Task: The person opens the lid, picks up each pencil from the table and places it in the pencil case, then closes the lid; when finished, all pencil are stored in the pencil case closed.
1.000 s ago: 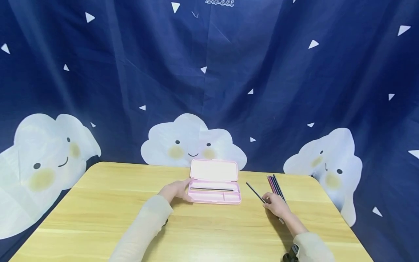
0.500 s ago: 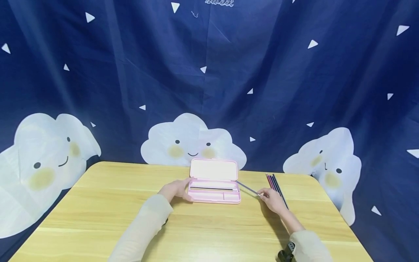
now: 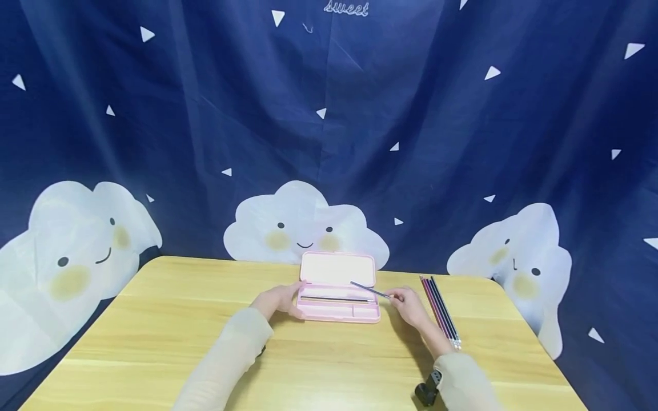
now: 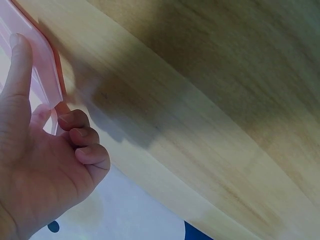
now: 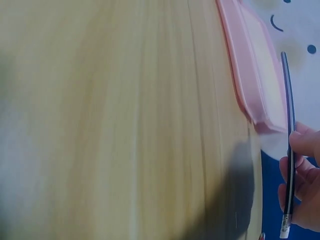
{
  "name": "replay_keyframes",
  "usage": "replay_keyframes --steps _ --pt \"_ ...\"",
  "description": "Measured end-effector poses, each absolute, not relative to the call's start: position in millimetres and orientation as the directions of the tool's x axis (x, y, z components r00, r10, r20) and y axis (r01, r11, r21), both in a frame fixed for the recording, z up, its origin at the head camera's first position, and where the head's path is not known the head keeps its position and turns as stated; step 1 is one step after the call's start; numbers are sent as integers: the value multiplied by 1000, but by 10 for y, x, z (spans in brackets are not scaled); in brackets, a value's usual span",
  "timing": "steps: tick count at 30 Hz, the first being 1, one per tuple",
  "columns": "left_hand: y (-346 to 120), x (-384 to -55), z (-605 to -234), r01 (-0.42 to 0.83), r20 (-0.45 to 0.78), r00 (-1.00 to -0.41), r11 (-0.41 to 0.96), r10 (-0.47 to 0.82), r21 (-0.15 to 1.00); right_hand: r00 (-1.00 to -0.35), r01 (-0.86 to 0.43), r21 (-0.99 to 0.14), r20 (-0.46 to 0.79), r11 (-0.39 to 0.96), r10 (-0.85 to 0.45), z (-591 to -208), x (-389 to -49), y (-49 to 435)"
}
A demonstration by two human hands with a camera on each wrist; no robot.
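A smiling cloud opens the left flank, printed on the blue curtain behind the table. In comes a pale sleeve, and at its end the left hand, holding the left end of the pink case: thumb along the front, index finger round the back corner, the other three fingers curled in, as the left wrist view shows.

The case lies open near the far edge of the table, its lid tipped back, a second cloud behind. One pencil lies lengthwise in the long rear compartment; a divider splits the front row into a longer left part and a shorter right one.

Now the dark pencil, up in the air, slanting over the right half of the case! The right hand has it, thumb and fingers closed in a pinch towards its white-eraser end, just beside the case. Below hangs a black device at the right cuff.

Further right, a row of pencils, reddish on the left, darker on the right, lies side by side, erasers towards the person. A third cloud closes that side.
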State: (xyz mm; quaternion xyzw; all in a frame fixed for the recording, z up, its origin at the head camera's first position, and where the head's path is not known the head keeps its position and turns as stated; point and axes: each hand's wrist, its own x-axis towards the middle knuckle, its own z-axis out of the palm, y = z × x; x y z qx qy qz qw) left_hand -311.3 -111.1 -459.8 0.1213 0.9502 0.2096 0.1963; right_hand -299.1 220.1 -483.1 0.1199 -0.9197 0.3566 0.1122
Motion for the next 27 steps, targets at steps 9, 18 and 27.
replay_keyframes --steps 9,18,27 --pt "-1120 -3105 -4605 143 -321 -898 889 302 435 -913 -404 -580 301 707 -275 -4791 -3100 1914" --pt "-1084 -3119 -4602 136 -334 -895 894 295 427 -878 -478 -537 319 695 -358 -4807 -3177 1691" --pt "-1083 -3124 -4616 133 -327 -901 898 286 418 -857 -515 -490 287 703 -428 -4850 -3263 1475"
